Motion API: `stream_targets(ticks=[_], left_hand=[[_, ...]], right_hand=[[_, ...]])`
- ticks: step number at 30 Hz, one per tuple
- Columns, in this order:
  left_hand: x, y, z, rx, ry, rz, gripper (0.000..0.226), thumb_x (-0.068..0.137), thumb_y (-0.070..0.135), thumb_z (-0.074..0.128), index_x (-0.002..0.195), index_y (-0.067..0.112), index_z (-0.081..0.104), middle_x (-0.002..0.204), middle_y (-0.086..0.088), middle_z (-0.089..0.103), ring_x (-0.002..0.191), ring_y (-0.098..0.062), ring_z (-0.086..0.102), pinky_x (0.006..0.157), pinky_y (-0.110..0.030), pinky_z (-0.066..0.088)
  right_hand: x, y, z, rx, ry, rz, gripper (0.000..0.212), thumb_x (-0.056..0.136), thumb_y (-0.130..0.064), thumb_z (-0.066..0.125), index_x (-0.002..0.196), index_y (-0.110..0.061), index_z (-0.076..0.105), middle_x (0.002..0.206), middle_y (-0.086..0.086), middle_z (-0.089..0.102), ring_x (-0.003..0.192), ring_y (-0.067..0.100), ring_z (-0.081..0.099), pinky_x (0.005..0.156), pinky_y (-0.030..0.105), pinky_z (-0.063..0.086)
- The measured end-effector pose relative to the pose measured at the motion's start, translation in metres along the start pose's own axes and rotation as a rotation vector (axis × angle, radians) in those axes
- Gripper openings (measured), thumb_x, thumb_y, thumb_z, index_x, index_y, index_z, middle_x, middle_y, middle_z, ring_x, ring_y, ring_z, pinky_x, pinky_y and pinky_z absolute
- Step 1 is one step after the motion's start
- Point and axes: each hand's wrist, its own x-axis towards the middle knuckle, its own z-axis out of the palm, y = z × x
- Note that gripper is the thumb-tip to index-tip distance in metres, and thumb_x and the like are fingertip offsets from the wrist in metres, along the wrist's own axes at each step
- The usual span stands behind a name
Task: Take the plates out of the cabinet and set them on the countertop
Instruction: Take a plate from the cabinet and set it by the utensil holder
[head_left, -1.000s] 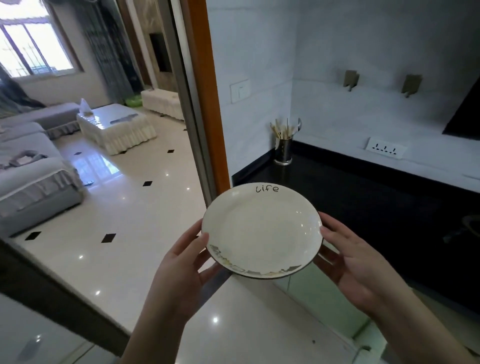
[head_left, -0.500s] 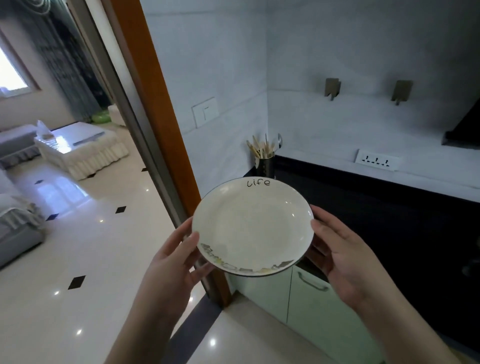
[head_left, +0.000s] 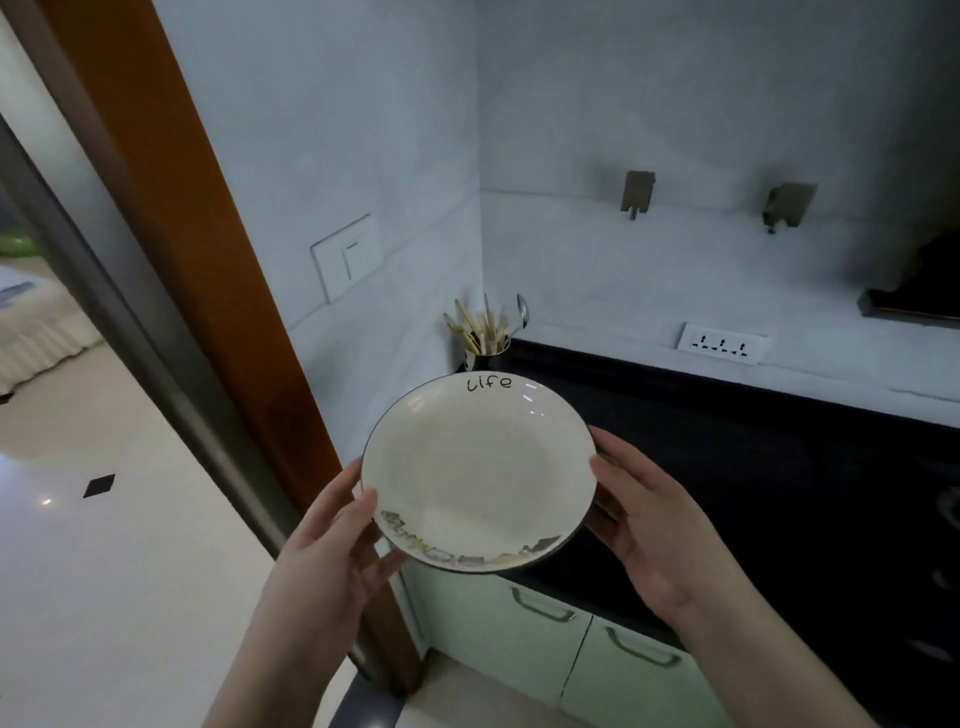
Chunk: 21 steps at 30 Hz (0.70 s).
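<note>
One plate (head_left: 478, 470) held level between both hands, left hand (head_left: 332, 551) cupping the near-left rim with thumb on top, right hand (head_left: 649, 525) curled under the right edge. Now carried from beside the doorway to just over the front of the black countertop (head_left: 753, 467), so ready for lowering. Reads "Life" on the far rim; printed band along the near rim illegible.

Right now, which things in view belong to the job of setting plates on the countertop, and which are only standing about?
Belong to the job:
plate, held at its rim by the left hand and the right hand
countertop, black, just beyond the plate

Standing about:
chopstick holder in the corner
socket strip on the wall
light switch
two wall hooks
</note>
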Motion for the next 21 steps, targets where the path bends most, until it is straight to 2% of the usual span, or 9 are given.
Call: stream_targets(ticks=[3, 7, 13, 16, 21], left_hand=[[0.042, 0.009, -0.007, 0.014, -0.055, -0.035, 0.025, 0.090, 0.015, 0.064, 0.112, 0.024, 0.073, 0.105, -0.014, 0.075, 0.087, -0.028, 0.074, 0.060, -0.037, 0.060], [0.093, 0.014, -0.009, 0.091, -0.154, -0.099, 0.031, 0.083, 0.019, 0.071, 0.112, 0.028, 0.073, 0.107, -0.011, 0.075, 0.095, -0.030, 0.073, 0.065, -0.040, 0.061], [0.159, -0.021, 0.004, 0.136, -0.228, -0.186, 0.028, 0.094, 0.014, 0.061, 0.114, 0.030, 0.072, 0.111, -0.006, 0.075, 0.101, -0.024, 0.072, 0.068, -0.037, 0.061], [0.190, -0.051, 0.009, 0.189, -0.194, -0.207, 0.030, 0.095, 0.012, 0.060, 0.121, 0.028, 0.067, 0.110, -0.003, 0.075, 0.100, -0.022, 0.072, 0.071, -0.038, 0.062], [0.234, -0.094, 0.011, 0.225, -0.098, -0.264, 0.030, 0.095, 0.012, 0.061, 0.115, 0.035, 0.065, 0.104, 0.005, 0.076, 0.100, -0.021, 0.072, 0.080, -0.047, 0.061]], right_hand=[[0.023, 0.012, 0.010, -0.003, 0.067, 0.003, 0.030, 0.098, -0.014, 0.051, 0.112, -0.032, 0.071, 0.115, -0.002, 0.072, 0.104, 0.016, 0.068, 0.074, 0.024, 0.057], [0.044, 0.030, 0.011, 0.005, 0.158, -0.005, 0.031, 0.097, -0.012, 0.052, 0.113, -0.032, 0.070, 0.116, -0.002, 0.072, 0.106, 0.017, 0.068, 0.076, 0.026, 0.058], [0.091, 0.061, -0.013, -0.099, 0.329, 0.043, 0.029, 0.096, -0.008, 0.055, 0.116, -0.025, 0.066, 0.111, -0.008, 0.072, 0.103, 0.014, 0.068, 0.083, 0.035, 0.058], [0.119, 0.078, -0.028, -0.187, 0.336, 0.062, 0.029, 0.095, -0.008, 0.056, 0.116, -0.026, 0.065, 0.111, -0.010, 0.072, 0.103, 0.011, 0.068, 0.084, 0.034, 0.058], [0.170, 0.105, -0.047, -0.306, 0.329, 0.143, 0.029, 0.094, -0.010, 0.056, 0.114, -0.031, 0.060, 0.113, -0.011, 0.068, 0.098, 0.005, 0.068, 0.080, 0.027, 0.057]])
